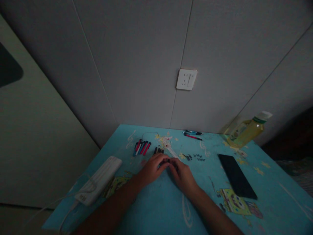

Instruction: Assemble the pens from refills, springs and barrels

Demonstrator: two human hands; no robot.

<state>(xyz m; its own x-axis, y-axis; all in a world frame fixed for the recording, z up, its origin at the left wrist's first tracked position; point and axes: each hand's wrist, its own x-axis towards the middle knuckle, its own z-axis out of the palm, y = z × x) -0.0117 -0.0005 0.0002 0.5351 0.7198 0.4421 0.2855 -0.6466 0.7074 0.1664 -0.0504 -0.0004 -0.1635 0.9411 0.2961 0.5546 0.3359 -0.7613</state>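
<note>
My left hand (pixel 153 167) and my right hand (pixel 182 172) meet at the middle of the table, fingertips pinched together. Between them is a small black piece (pixel 168 160), probably a pen part, mostly hidden by the fingers. Just beyond my left hand lie several short black tubes (pixel 158 150). Farther left is a group of red, blue and white pen barrels (pixel 142 147). Thin white sticks (pixel 172 152) lie beyond the fingertips. To the right of them are small dark pieces (pixel 188 157) and rows of tiny grey parts (pixel 199 157).
Several pens (pixel 193 135) lie near the wall. A white power strip (pixel 99 181) with cables is at the left edge. On the right are a dark flat phone-like slab (pixel 236 176) and a bottle of yellow liquid (pixel 246 133). A patterned blue cloth (pixel 156 209) covers the table.
</note>
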